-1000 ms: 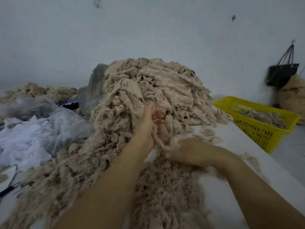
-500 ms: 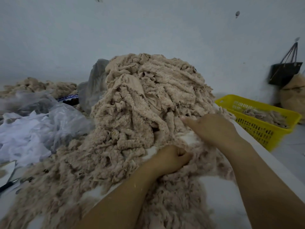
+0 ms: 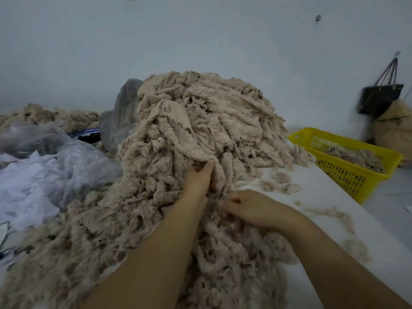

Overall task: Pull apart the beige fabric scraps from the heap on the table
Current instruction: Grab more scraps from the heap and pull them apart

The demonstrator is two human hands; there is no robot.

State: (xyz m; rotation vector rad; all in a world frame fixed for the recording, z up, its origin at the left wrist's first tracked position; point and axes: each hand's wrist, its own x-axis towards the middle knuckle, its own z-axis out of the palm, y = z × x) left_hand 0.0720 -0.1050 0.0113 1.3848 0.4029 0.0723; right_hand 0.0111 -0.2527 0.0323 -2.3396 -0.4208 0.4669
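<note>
Low on the beige fluffy fabric-scrap heap [image 3: 200, 121], my right hand [image 3: 256, 208] pinches scraps just right of my left hand [image 3: 197, 182], whose fingers are buried.

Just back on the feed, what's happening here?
A person is working bare-handed at the front of a big heap of beige fabric scraps on the white table. The left hand is pushed into the heap, fingers hidden; the right hand curls round scraps beside it. A yellow basket at the right holds a few scraps.
</note>
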